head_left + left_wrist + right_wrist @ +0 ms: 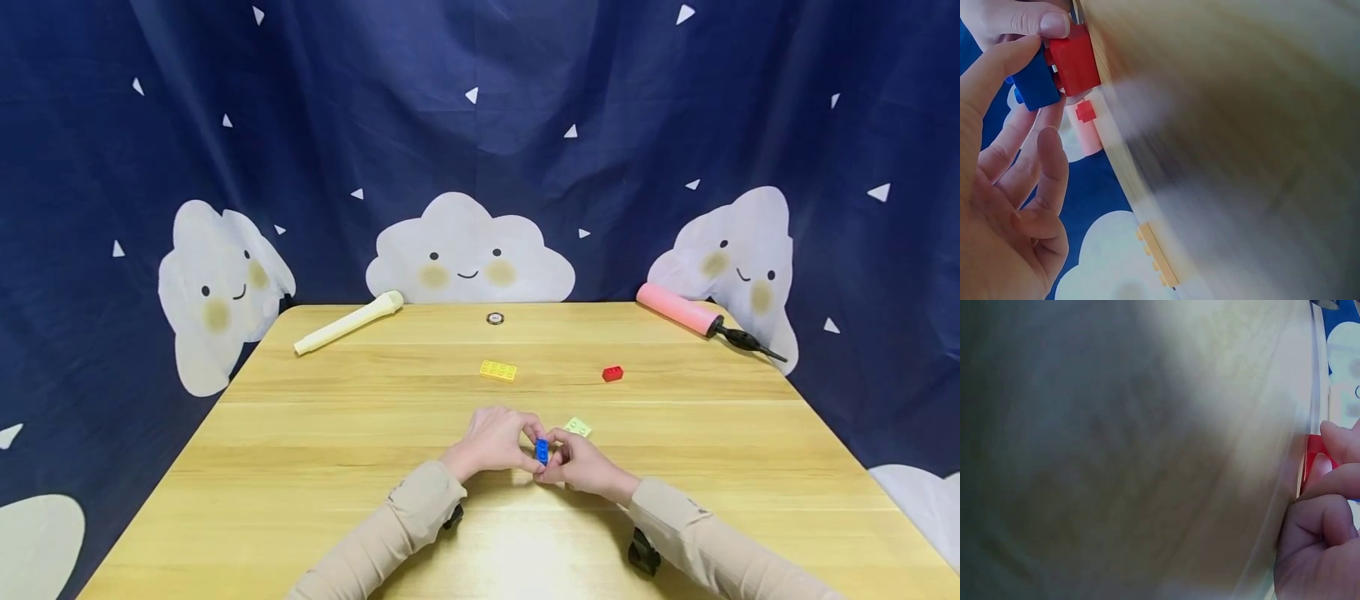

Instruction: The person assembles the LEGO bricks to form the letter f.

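- At the middle of the wooden table (300, 467), in the head view: left hand (495, 437) and right hand (581, 467) close together, fingertips meeting at a small blue brick (542, 451).
- Just behind the right hand: pale green brick (577, 427), partly hidden.
- Farther back on the wood: yellow brick (498, 370), far red brick (612, 374), round disc (495, 318), cream stick (348, 322) and, near the right corner, pink pump (678, 310).
- In the left wrist view: blue brick pinched between left thumb and fingers, other fingers loosely bent; held red brick (1075, 59) directly below, pinched by the right hand, red studs visible in the gap between bricks. Impossible to tell about contact with the wood.
- In the right wrist view, at the right edge: right hand with bent fingers at the held red brick, mostly hidden; otherwise blurred tabletop.
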The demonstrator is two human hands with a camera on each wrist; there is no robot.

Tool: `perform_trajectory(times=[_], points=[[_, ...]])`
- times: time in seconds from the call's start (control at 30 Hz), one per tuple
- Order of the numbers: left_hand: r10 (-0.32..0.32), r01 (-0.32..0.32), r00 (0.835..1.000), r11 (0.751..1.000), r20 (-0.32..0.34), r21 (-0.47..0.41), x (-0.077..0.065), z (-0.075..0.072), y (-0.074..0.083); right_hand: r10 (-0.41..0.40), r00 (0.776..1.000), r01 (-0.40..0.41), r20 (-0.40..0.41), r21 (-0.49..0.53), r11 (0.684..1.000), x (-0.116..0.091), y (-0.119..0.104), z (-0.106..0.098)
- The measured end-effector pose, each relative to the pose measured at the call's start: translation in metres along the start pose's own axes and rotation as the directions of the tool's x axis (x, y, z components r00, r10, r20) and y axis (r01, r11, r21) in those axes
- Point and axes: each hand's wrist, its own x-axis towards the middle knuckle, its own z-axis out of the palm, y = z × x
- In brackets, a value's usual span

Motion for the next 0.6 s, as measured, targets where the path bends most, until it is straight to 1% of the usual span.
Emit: perform_trajectory(times=[0.17,0.23,0.43,0.6], points=[[-0.019,0.019,1.000,1.000,0.006,-0.009,-0.0005,-0.0017,-0.0016,-0.016,1.000,0.016,0.008,0.002,1.000,0.0031,-0.0011,0.0009],[-0.023,0.023,1.000,1.000,0.011,0.001,-0.0005,-0.0022,-0.0015,-0.016,1.000,0.016,0.010,0.001,1.000,0.0033,-0.0014,0.0009],[-0.006,0.006,1.000,0.999,0.018,0.046,0.0005,-0.0006,0.0009,0.003,1.000,-0.003,-0.006,-0.020,1.000,0.0020,-0.0018,-0.0008],[-0.026,0.026,1.000,1.000,0.013,0.012,-0.0002,-0.0008,0.0021,-0.010,1.000,0.010,0.000,-0.057,0.998,0.0024,-0.0043,-0.0010]])
